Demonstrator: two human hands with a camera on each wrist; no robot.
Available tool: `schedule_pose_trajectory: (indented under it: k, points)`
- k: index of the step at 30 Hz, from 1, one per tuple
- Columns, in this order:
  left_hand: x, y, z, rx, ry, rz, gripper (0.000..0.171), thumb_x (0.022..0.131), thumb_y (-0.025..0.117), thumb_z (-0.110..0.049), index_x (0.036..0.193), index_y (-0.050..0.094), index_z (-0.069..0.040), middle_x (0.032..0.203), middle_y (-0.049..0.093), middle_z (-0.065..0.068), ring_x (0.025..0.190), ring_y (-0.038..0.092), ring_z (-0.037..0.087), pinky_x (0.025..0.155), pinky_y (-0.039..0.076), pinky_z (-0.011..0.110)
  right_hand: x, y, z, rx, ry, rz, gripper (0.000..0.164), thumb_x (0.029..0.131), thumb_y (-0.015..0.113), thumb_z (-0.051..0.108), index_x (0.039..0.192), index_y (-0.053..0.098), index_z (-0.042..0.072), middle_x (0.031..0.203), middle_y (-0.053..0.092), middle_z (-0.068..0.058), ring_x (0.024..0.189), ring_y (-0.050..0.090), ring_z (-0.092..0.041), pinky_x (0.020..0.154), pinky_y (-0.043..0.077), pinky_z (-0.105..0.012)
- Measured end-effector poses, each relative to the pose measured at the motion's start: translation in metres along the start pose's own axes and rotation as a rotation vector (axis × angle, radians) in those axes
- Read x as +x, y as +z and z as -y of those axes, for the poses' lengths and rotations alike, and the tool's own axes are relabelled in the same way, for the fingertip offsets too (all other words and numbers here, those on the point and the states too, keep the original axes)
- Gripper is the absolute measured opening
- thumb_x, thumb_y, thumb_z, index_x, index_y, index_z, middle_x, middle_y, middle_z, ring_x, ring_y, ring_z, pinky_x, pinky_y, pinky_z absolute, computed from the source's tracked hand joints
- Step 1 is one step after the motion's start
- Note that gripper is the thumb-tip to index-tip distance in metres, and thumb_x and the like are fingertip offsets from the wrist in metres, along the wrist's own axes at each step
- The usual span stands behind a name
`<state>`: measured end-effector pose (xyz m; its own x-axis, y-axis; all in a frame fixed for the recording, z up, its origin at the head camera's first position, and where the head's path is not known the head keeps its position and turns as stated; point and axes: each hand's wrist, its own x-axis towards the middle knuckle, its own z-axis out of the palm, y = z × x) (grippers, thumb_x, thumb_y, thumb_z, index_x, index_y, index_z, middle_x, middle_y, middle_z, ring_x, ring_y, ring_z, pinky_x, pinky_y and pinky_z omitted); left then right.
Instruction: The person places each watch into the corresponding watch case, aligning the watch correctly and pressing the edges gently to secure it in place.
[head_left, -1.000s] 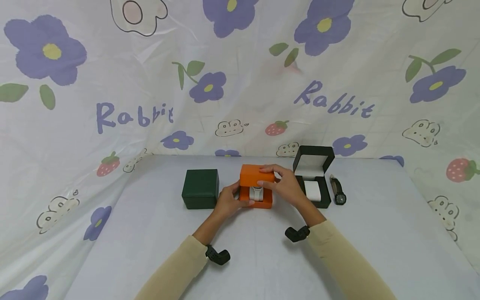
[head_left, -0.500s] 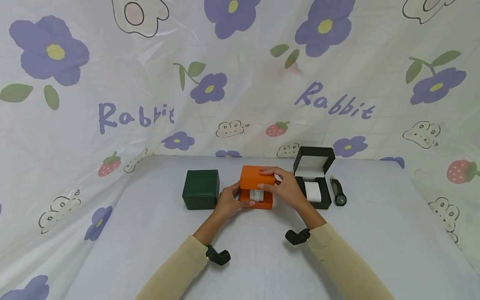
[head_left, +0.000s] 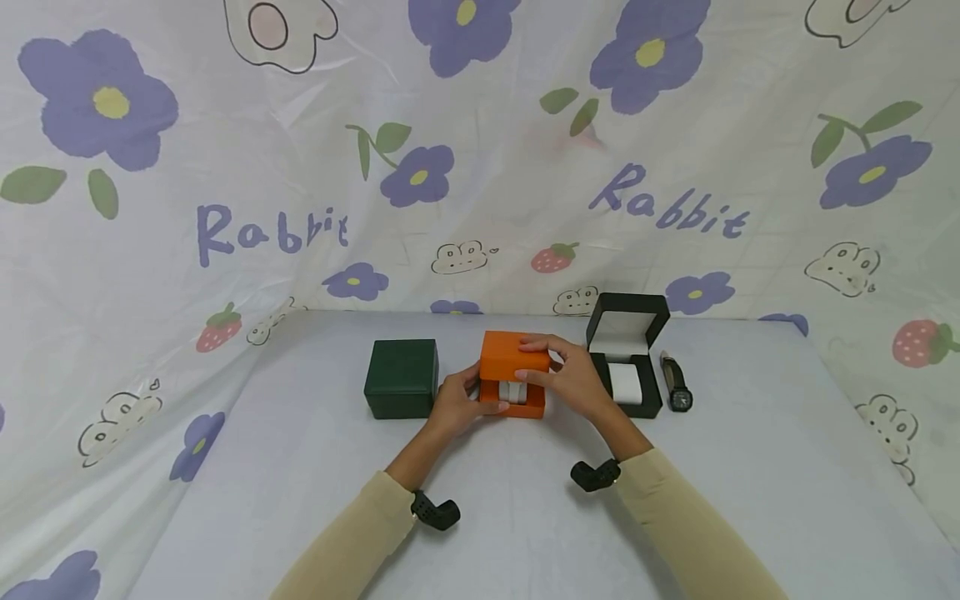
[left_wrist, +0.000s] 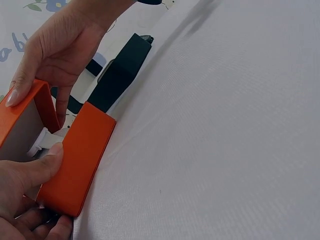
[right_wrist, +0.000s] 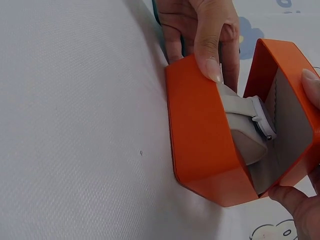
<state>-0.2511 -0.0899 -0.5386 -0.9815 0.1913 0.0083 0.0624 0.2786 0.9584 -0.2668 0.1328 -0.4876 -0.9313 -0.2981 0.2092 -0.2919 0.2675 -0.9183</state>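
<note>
An orange watch box stands half-closed on the white table in front of me. Its lid slants down over a white wristwatch, which is wrapped round a pale cushion inside. My left hand grips the base from the left, thumb over the front rim and fingers along the side. On the other side my right hand holds the lid, its thumb at the lid's front edge and its fingers over the top and right side. In the head view the lid hides the upper part of the watch.
Left of the orange box sits a closed green box, close to my left hand. Behind my right hand stands an open black watch box with a white cushion. A black wristwatch lies right of it. A patterned curtain hangs behind the table.
The orange lid has come down a little in my right hand and covers more of the white wristwatch. My left hand keeps its place on the base.
</note>
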Motion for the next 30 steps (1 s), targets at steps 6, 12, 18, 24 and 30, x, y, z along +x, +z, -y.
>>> schedule_pose_trajectory:
  k: [6, 12, 18, 24, 30]
  points:
    - [0.000, 0.000, 0.000, 0.002, 0.001, 0.002, 0.090, 0.080, 0.088, -0.016, 0.155, 0.039, -0.005, 0.155, 0.046, 0.009, 0.142, 0.044, 0.027, 0.116, 0.038, 0.040, -0.001, 0.000, 0.002, -0.020, 0.010, -0.002, 0.038, 0.087, 0.083, 0.025, 0.123, 0.072, 0.018, 0.140, 0.062, 0.004, 0.139, 0.047, -0.022, 0.111, 0.039, -0.061]
    - [0.000, 0.000, 0.000, 0.013, -0.003, 0.003, 0.090, 0.080, 0.089, -0.016, 0.155, 0.040, -0.006, 0.155, 0.046, 0.008, 0.142, 0.045, 0.026, 0.116, 0.038, 0.039, -0.001, 0.000, 0.003, -0.027, 0.016, -0.004, 0.038, 0.088, 0.083, 0.025, 0.124, 0.072, 0.018, 0.140, 0.062, 0.004, 0.139, 0.047, -0.022, 0.110, 0.040, -0.062]
    - [0.000, -0.001, 0.000, 0.007, 0.010, 0.007, 0.090, 0.080, 0.088, -0.016, 0.155, 0.040, -0.005, 0.154, 0.047, 0.009, 0.142, 0.045, 0.027, 0.115, 0.038, 0.040, -0.001, 0.000, 0.002, -0.018, 0.005, -0.003, 0.039, 0.086, 0.084, 0.026, 0.123, 0.073, 0.018, 0.140, 0.062, 0.004, 0.139, 0.047, -0.022, 0.111, 0.040, -0.060]
    - [0.002, -0.001, 0.001, 0.006, 0.020, 0.006, 0.089, 0.080, 0.088, -0.016, 0.154, 0.041, -0.004, 0.154, 0.048, 0.009, 0.142, 0.045, 0.027, 0.115, 0.038, 0.040, -0.001, 0.000, -0.001, 0.007, -0.009, 0.008, 0.042, 0.087, 0.083, 0.022, 0.126, 0.071, 0.012, 0.143, 0.060, -0.003, 0.142, 0.043, -0.027, 0.112, 0.037, -0.063]
    - [0.002, 0.000, 0.001, 0.033, -0.006, 0.003, 0.091, 0.080, 0.089, -0.018, 0.155, 0.040, -0.004, 0.154, 0.047, 0.009, 0.142, 0.045, 0.025, 0.115, 0.038, 0.038, -0.008, -0.001, 0.023, 0.011, 0.012, 0.030, 0.043, 0.087, 0.082, 0.012, 0.127, 0.069, 0.001, 0.144, 0.057, -0.014, 0.142, 0.043, -0.034, 0.112, 0.037, -0.064]
